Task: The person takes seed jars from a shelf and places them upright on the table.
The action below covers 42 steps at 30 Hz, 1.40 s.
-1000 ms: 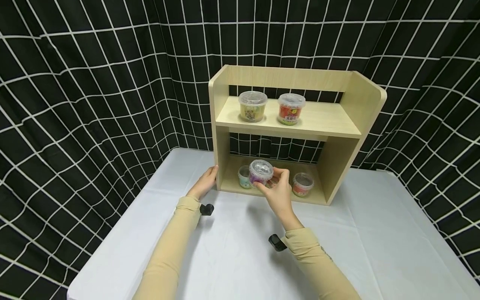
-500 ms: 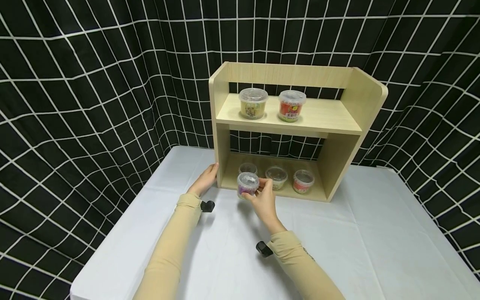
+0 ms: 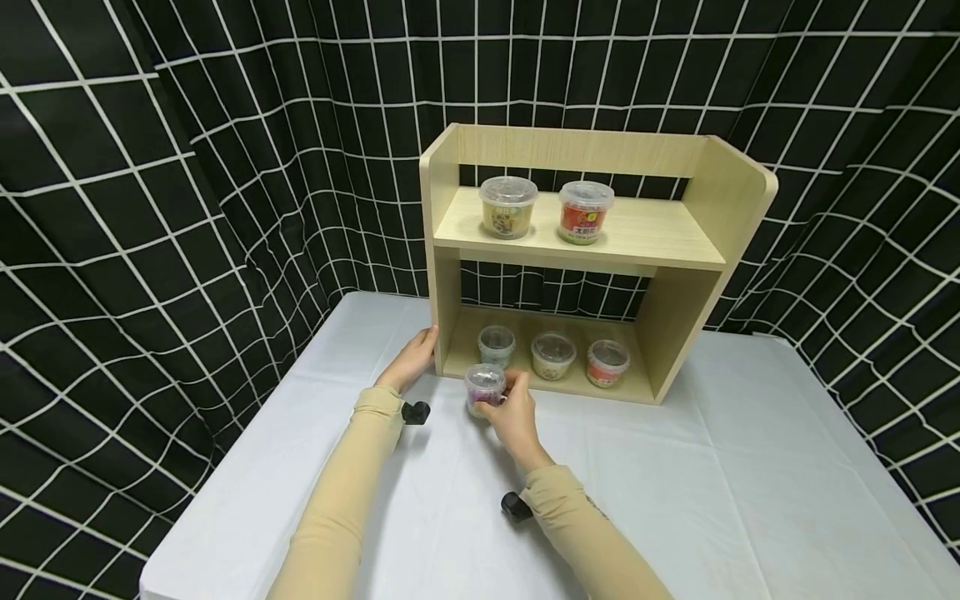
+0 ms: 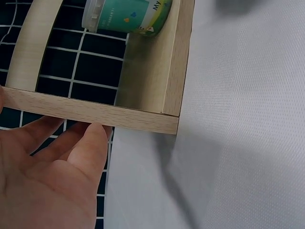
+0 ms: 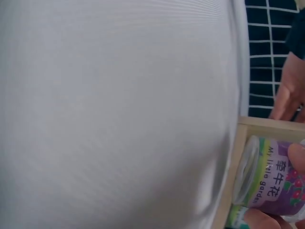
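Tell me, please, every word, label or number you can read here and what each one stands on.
"My little garden": purple cup
"牵牛花": also the purple cup
"My": teal cup; the frame cuts off what follows, and its smaller print is too small to read
"太阳花", small and soft: upper red cup
Too small or blurred to read: labels on the yellow cup, cream cup and pink cup
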Available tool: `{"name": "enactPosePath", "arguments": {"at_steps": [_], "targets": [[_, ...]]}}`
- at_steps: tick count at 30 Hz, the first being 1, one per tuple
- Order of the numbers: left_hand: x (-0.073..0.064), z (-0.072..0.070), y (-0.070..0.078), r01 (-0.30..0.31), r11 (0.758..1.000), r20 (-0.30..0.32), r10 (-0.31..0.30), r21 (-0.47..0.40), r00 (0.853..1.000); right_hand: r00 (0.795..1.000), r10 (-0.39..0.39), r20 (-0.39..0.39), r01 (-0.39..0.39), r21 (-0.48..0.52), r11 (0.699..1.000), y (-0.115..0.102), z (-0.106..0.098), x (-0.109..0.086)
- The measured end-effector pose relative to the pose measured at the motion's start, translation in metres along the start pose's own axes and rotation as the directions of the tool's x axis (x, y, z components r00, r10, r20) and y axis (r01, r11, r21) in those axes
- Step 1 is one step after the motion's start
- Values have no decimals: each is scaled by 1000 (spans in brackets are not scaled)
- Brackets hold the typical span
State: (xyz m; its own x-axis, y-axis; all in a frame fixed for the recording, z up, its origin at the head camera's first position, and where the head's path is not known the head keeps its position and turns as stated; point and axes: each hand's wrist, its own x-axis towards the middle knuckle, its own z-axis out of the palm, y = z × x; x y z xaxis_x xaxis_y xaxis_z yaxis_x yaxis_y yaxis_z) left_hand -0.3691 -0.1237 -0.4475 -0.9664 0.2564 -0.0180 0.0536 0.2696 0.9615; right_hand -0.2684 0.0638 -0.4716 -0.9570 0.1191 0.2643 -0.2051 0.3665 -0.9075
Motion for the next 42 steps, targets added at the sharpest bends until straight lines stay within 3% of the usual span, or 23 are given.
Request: {"name": "enactPosePath", "arguments": {"at_steps": [7, 20, 42], "targets": [[-1, 2, 1, -14, 1000, -3, 14, -15, 1000, 1000, 23, 16, -23, -10, 1000, 5, 3, -4], [0, 6, 2, 0, 1000, -44, -1, -31, 999, 999, -22, 32, 25, -90, 996, 5, 4, -4], [-1, 7, 3, 21, 999, -84, -18, 32, 996, 999, -36, 35, 41, -154, 987, 11, 6, -5]]}}
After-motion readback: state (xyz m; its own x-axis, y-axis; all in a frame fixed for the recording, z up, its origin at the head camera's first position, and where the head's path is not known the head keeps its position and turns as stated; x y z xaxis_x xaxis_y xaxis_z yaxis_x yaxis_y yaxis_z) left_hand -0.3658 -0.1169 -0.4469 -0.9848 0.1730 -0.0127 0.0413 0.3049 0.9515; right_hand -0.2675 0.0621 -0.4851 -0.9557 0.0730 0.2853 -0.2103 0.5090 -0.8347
